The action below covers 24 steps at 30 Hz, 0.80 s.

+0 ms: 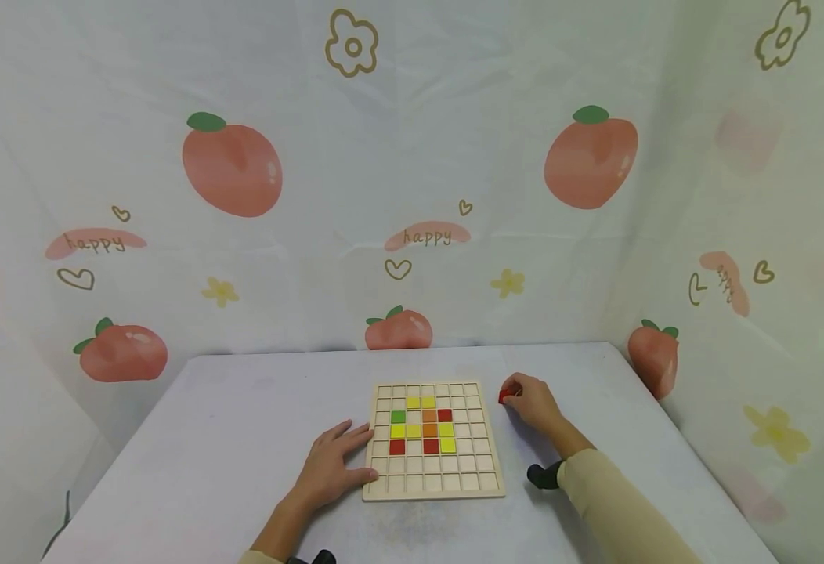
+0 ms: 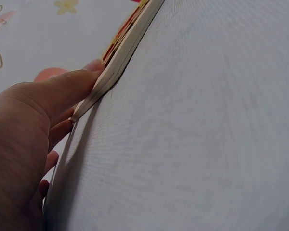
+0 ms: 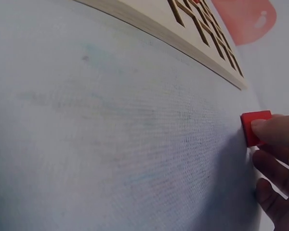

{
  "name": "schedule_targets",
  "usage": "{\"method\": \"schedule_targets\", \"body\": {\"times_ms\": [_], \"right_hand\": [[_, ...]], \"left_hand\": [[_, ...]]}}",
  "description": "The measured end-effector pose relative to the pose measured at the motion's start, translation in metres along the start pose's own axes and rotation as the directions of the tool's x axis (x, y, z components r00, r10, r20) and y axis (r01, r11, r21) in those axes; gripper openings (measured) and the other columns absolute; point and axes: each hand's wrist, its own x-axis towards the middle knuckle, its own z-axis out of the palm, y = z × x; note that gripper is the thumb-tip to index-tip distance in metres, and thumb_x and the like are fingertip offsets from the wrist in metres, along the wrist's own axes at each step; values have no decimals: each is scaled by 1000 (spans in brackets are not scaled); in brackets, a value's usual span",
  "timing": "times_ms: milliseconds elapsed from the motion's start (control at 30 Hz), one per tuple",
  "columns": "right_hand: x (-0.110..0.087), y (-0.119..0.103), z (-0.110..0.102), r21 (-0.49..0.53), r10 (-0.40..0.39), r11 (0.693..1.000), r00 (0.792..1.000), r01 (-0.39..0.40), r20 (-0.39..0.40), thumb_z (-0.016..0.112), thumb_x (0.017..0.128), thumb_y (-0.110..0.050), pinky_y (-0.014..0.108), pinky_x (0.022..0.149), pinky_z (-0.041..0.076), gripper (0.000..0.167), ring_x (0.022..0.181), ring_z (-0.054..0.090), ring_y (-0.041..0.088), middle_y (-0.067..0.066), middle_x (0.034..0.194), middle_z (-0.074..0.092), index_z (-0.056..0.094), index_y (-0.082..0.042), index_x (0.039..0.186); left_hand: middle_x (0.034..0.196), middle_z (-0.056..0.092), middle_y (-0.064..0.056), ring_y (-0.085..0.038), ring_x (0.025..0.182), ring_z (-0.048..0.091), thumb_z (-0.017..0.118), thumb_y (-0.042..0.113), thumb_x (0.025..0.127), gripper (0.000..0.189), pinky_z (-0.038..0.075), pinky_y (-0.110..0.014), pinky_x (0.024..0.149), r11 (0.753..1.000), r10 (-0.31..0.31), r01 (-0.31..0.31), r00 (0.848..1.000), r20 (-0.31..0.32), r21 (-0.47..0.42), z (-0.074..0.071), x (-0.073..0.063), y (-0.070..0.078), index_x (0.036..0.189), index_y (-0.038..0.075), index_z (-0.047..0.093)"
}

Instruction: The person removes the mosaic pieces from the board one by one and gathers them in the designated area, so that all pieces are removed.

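A wooden grid board lies flat on the table, with red, yellow, orange and green square tiles set in some of its cells. My left hand rests at the board's left edge, thumb on the rim near the front corner and fingers spread along the side. In the left wrist view the thumb touches the board's frame. To the right of the board, my right hand pinches a red square tile between thumb and fingers. This tile is close to the table surface; whether it touches cannot be told.
The white-covered table reaches back to a hanging cloth printed with fruit, flowers and hearts. A black strap piece sits at my right wrist, beside a beige sleeve.
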Motion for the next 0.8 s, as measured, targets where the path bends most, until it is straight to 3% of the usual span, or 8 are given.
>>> {"method": "schedule_targets", "body": {"times_ms": [367, 800], "right_hand": [[6, 2, -1, -7, 33, 999, 999, -33, -1, 72, 85, -3, 35, 71, 49, 12, 83, 53, 24, 7, 91, 58, 66, -5, 96], [8, 4, -2, -23, -21, 1000, 998, 20, -51, 70, 84, -3, 42, 76, 50, 14, 88, 55, 28, 11, 99, 58, 69, -4, 98]], "left_hand": [[141, 53, 6, -32, 138, 32, 76, 57, 72, 76, 26, -63, 106, 1000, -2, 2, 1000, 1, -3, -2, 1, 2, 137, 21, 59], [141, 53, 6, -32, 138, 33, 77, 56, 72, 76, 26, -63, 106, 1000, 1, -1, 1000, 2, -11, -2, 1, 2, 136, 20, 59]]}}
